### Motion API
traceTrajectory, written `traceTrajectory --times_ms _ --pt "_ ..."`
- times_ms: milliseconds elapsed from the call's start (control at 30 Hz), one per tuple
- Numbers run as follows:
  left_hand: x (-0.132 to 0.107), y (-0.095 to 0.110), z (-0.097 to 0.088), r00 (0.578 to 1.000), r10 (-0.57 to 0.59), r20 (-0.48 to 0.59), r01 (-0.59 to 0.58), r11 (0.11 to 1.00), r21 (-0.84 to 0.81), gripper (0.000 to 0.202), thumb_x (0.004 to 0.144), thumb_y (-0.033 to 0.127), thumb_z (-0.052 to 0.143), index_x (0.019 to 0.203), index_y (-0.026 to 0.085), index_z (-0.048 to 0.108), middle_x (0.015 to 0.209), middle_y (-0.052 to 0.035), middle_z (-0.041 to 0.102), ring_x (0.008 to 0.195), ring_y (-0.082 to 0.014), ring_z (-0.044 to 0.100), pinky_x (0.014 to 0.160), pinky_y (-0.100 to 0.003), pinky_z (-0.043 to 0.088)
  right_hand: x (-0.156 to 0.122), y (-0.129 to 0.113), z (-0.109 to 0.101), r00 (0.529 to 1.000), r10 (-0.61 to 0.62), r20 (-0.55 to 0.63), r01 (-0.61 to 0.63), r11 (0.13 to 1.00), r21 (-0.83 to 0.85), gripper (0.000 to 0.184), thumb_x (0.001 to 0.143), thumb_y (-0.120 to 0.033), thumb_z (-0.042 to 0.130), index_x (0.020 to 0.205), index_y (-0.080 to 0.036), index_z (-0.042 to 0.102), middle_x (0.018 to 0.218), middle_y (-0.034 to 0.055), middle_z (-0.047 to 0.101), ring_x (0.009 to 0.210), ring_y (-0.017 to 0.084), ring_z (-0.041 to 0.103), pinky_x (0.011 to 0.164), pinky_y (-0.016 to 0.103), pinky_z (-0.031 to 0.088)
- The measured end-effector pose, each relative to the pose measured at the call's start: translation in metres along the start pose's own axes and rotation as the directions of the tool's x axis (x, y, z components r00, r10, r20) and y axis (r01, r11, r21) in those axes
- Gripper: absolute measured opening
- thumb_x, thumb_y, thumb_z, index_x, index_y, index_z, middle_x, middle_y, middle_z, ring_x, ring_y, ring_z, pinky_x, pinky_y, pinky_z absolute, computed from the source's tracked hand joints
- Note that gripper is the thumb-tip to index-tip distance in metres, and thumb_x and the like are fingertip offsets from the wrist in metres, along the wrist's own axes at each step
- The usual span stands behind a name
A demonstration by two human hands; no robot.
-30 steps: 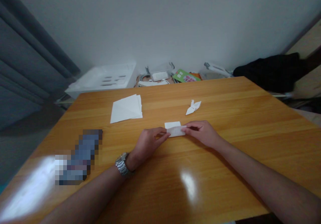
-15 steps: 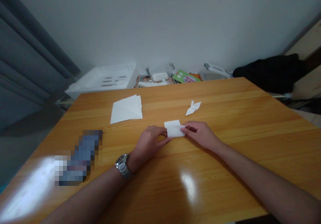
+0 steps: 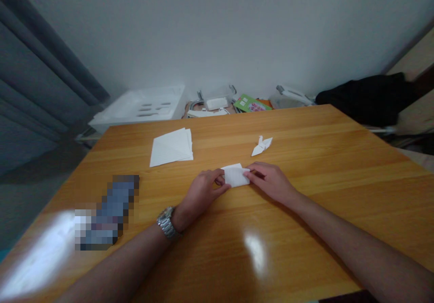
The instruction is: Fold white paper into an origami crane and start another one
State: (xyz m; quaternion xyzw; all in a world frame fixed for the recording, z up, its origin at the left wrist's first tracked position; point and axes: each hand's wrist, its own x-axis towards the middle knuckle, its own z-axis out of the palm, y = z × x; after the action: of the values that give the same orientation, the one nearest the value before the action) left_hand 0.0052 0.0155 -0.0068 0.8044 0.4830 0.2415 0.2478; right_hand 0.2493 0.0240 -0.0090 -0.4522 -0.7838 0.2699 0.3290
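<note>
A small folded piece of white paper (image 3: 236, 176) is held between my two hands, just above or on the wooden table (image 3: 210, 258); I cannot tell which. My left hand (image 3: 205, 192) pinches its left edge between thumb and fingers, and a silver watch (image 3: 166, 223) is on that wrist. At the paper's right edge, my right hand (image 3: 271, 181) grips it with thumb and index finger. Behind the right hand stands a folded white paper crane (image 3: 261, 146). A few white paper sheets (image 3: 171, 148) lie stacked beyond my left hand.
On the table's left side lies a pixelated dark object (image 3: 111, 212). Past the far edge are a white foam tray (image 3: 145, 99), a green booklet (image 3: 251, 103) and assorted clutter. A black cloth (image 3: 366, 99) lies beyond the right edge, and a grey curtain (image 3: 40, 68) hangs at left.
The paper's rear layer and front flap now look like one nearly even surface, its back strip less distinct. My left fingers have curled in slightly; both hands keep nearly the same place.
</note>
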Motion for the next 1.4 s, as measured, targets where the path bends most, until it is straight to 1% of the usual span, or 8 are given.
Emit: traceTrajectory --times_ms 100,233,333,667,767,1033,1233,1400 --pt "-0.001 -0.002 0.002 0.998 0.035 -0.047 -0.034 0.999 0.02 0.023 0.085 0.026 0.074 0.106 0.02 0.065 0.091 -0.0011 0.073 0.082 -0.0185 0.067 0.078 -0.031 0.052 0.0 0.001 0.001 1.0 0.006 -0.001 -0.006 1.0 0.003 0.02 0.097 -0.032 0.056 0.087 -0.021 0.069 0.087 0.0032 0.071 0.079 0.018 0.063 0.072 0.028 0.045" --pt "-0.002 -0.008 0.008 0.981 0.095 -0.167 -0.086 0.995 0.057 0.047 0.09 0.03 0.068 0.132 0.02 0.053 0.129 -0.0086 0.064 0.117 -0.0233 0.061 0.103 -0.04 0.048 0.001 0.0 0.001 0.999 0.035 0.037 -0.035 0.999 0.009 0.023 0.097 -0.033 0.057 0.082 -0.02 0.068 0.084 0.0027 0.07 0.076 0.017 0.063 0.071 0.028 0.044" --pt "-0.002 -0.012 0.011 0.983 0.115 -0.146 -0.101 0.99 0.101 0.049 0.094 0.03 0.063 0.139 0.02 0.047 0.139 -0.0098 0.059 0.127 -0.0249 0.056 0.11 -0.044 0.044 0.001 -0.001 0.001 0.997 0.056 0.05 -0.056 0.998 0.0 0.024 0.097 -0.033 0.057 0.081 -0.019 0.068 0.084 0.0032 0.071 0.076 0.017 0.063 0.07 0.027 0.044" --pt "-0.002 -0.011 0.007 0.979 0.2 -0.044 -0.195 0.975 0.106 0.053 0.097 0.03 0.055 0.146 0.018 0.039 0.148 -0.0123 0.051 0.135 -0.0253 0.048 0.116 -0.047 0.038 0.0 0.003 0.0 0.993 0.024 0.112 -0.026 1.0 0.011 0.022 0.097 -0.034 0.057 0.087 -0.02 0.07 0.084 0.0022 0.071 0.076 0.017 0.062 0.069 0.027 0.043" --pt "-0.002 -0.011 0.005 0.975 0.223 0.005 -0.222 0.971 0.088 0.05 0.1 0.032 0.051 0.147 0.02 0.038 0.143 -0.0109 0.056 0.13 -0.025 0.052 0.115 -0.049 0.036 0.0 0.003 0.0 0.991 0.011 0.131 -0.013 1.0 0.01 0.022 0.097 -0.034 0.057 0.088 -0.02 0.071 0.084 0.0027 0.072 0.076 0.017 0.063 0.069 0.028 0.044" --pt "0.0 -0.01 0.007 0.979 0.204 -0.016 -0.201 0.976 0.086 0.048 0.097 0.03 0.057 0.143 0.02 0.045 0.128 -0.0094 0.063 0.12 -0.024 0.057 0.109 -0.045 0.043 -0.001 0.001 0.001 0.994 -0.03 0.104 0.033 0.999 -0.025 0.02 0.097 -0.032 0.057 0.088 -0.019 0.07 0.082 0.0044 0.069 0.076 0.018 0.062 0.069 0.029 0.045" --pt "0.0 -0.009 0.008 0.982 0.186 -0.032 -0.18 0.972 0.151 0.041 0.096 0.03 0.057 0.135 0.019 0.054 0.135 -0.0117 0.055 0.125 -0.0257 0.053 0.111 -0.044 0.042 -0.002 -0.001 0.005 0.997 0.017 0.078 -0.018 1.0 0.015 0.018 0.095 -0.028 0.06 0.109 -0.021 0.069 0.095 0.0051 0.072 0.082 0.019 0.065 0.075 0.03 0.049" --pt "0.0 -0.011 0.01 0.984 0.175 -0.033 -0.168 0.973 0.157 0.037 0.095 0.031 0.06 0.13 0.019 0.058 0.129 -0.0105 0.058 0.12 -0.0258 0.054 0.109 -0.044 0.044 0.001 -0.002 0.006 0.999 -0.026 0.042 0.028 0.999 -0.035 0.012 0.095 -0.025 0.059 0.099 -0.02 0.069 0.09 0.0055 0.068 0.081 0.019 0.062 0.074 0.031 0.047"
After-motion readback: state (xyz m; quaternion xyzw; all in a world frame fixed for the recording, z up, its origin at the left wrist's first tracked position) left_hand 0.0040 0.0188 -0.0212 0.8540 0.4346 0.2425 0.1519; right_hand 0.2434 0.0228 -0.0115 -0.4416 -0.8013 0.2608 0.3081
